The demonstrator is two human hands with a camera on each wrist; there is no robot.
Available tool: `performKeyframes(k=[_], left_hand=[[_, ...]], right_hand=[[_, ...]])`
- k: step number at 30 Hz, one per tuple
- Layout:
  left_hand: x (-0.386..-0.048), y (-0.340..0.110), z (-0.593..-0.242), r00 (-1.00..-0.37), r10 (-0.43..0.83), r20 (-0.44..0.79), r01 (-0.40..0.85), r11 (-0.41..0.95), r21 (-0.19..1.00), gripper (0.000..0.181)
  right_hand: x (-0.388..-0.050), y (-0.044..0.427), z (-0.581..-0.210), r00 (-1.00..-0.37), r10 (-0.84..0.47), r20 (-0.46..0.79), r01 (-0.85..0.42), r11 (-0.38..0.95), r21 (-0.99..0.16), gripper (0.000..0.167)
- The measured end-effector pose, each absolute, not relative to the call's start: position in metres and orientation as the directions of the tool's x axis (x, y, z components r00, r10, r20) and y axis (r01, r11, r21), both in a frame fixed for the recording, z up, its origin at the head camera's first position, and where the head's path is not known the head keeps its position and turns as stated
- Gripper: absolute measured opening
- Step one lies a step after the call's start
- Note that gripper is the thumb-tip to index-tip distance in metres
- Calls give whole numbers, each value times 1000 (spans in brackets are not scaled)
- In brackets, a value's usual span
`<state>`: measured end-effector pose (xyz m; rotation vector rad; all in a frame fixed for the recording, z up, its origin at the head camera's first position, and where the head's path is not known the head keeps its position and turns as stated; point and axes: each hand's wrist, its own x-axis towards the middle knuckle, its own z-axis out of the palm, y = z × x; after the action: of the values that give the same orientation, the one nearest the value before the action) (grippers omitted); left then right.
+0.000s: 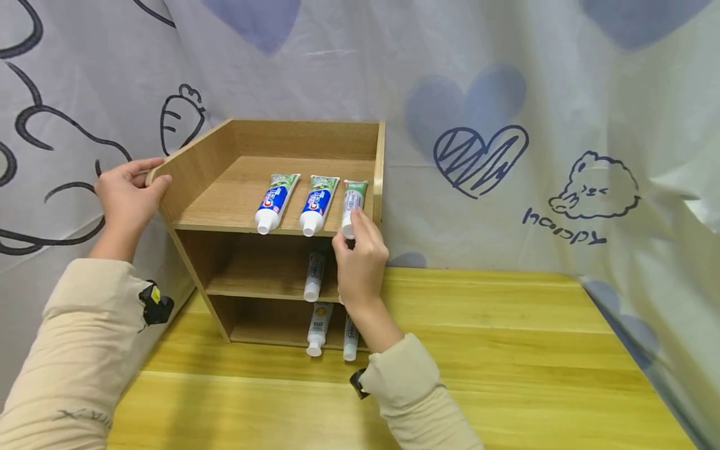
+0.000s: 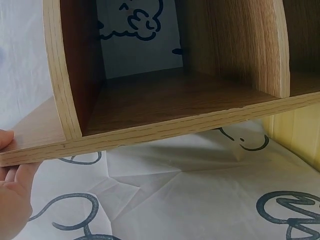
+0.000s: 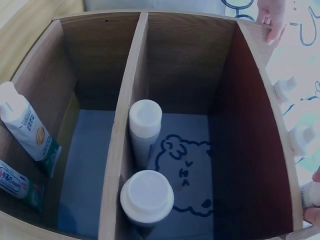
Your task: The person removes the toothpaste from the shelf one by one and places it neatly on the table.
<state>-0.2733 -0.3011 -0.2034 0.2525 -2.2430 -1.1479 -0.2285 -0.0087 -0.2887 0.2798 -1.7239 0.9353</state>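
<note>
My left hand [image 1: 126, 197] grips the front edge of the left side panel of a wooden shelf unit [image 1: 219, 200], thumb and fingers on opposite faces. At the right end of the top shelf, my right hand [image 1: 364, 265] pinches the white cap end of a green and white toothpaste tube [image 1: 353, 197]. To its left lie two blue and green toothpaste tubes, one in the middle [image 1: 319, 199] and one farther left [image 1: 277, 197], caps facing forward. In the right wrist view, thumb and finger sit on either side of the held tube's cap [image 3: 312, 194].
On the middle shelf lies a toothpaste tube [image 1: 314, 275]; another beside it is mostly hidden behind my right hand. The bottom shelf holds an orange-marked tube [image 1: 319, 324] and another tube [image 1: 351, 340]. The unit stands on a yellow wooden table [image 1: 506, 350] before a patterned curtain [image 1: 562, 112].
</note>
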Motion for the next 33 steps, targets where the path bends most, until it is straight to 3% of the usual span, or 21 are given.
performKeyframes(k=[16,33], left_hand=[[-272,-299,-206,-817,-422,392,87,583,808,41],[-273,-302,-198,-825,-421,378,73,582,810,42]], right_hand=[[-226,8,-287,-311,219,925,-681,628,-377,23],[-214,19,-256,-187,179,966,-757,600,-258,24]])
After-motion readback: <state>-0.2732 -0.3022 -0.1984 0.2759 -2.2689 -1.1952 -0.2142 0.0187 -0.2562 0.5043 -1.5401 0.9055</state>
